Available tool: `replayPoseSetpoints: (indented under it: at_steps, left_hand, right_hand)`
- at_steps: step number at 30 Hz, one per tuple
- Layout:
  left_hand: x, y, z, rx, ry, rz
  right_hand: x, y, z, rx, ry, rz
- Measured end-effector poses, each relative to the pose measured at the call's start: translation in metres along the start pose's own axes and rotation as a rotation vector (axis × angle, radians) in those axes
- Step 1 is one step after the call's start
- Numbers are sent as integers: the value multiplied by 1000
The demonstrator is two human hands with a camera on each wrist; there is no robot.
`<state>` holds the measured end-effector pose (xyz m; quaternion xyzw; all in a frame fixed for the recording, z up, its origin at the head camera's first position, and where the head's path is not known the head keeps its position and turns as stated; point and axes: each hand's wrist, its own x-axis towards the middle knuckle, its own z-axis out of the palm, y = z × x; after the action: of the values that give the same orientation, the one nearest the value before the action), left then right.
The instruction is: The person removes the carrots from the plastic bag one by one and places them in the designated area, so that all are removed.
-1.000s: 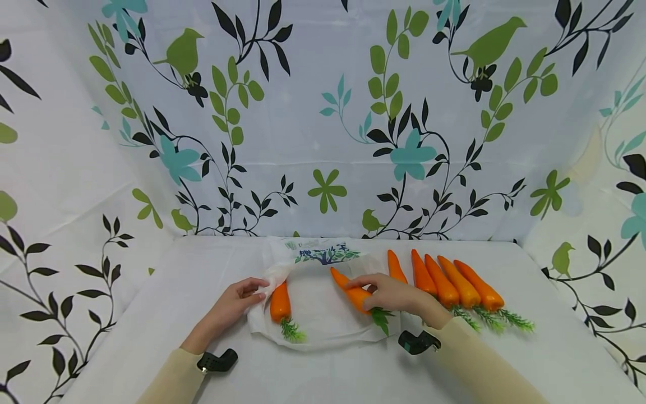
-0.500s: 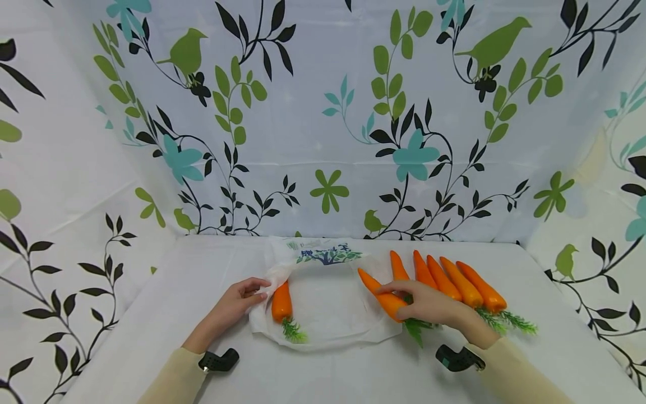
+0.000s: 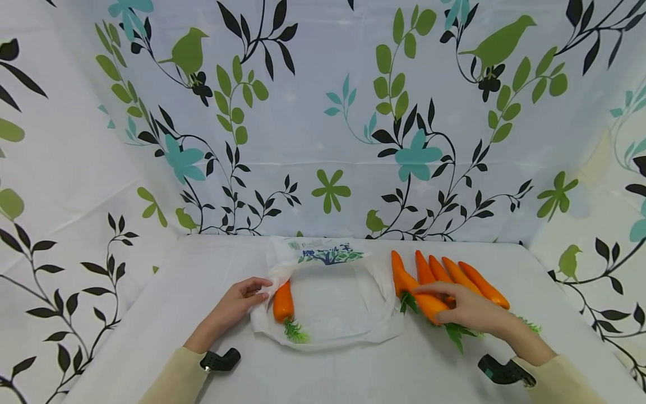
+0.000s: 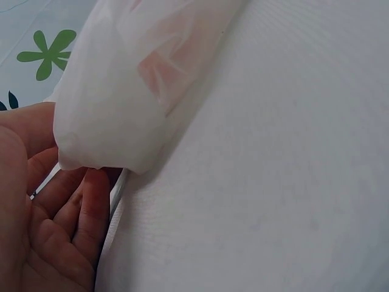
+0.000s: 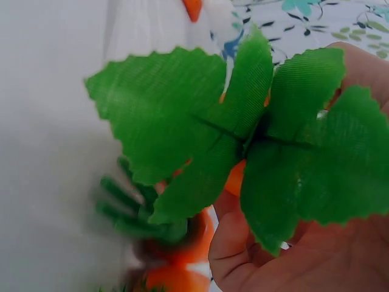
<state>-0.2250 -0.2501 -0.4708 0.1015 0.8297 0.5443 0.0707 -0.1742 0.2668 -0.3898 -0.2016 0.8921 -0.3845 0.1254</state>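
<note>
My right hand (image 3: pixel 471 308) grips an orange toy carrot (image 3: pixel 428 304) with broad green leaves, above the near end of a carrot row on the table's right. Those leaves (image 5: pixel 170 115) cover much of the hand in the right wrist view. With its thumb and fingers, my left hand (image 3: pixel 237 308) holds the left edge of a white plastic bag (image 3: pixel 333 303) printed with a blue-green tree. One carrot (image 3: pixel 284 303) lies inside the bag's left side, its feathery top towards me. Through the thin bag (image 4: pixel 103 115), orange shows faintly in the left wrist view.
Several carrots lie side by side to the right of the bag, among them a carrot (image 3: pixel 484 285) at the row's right end. A patterned cloth (image 3: pixel 282 140) hangs behind the white table (image 3: pixel 303 376).
My right hand has carried the leafy carrot rightward, out from over the bag to the carrot row. The left hand keeps its hold on the bag's edge.
</note>
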Motion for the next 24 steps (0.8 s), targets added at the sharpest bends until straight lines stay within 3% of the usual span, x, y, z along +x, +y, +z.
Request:
replayPoseSetpoints:
  at_steps: [7,24]
  left_hand:
    - [1,1,-1,8,4,-2]
    - [6,0,1,36,18,-8]
  right_hand:
    - [-15,17,-8,61,42,62]
    - [-52,65,-51,-8,81,153]
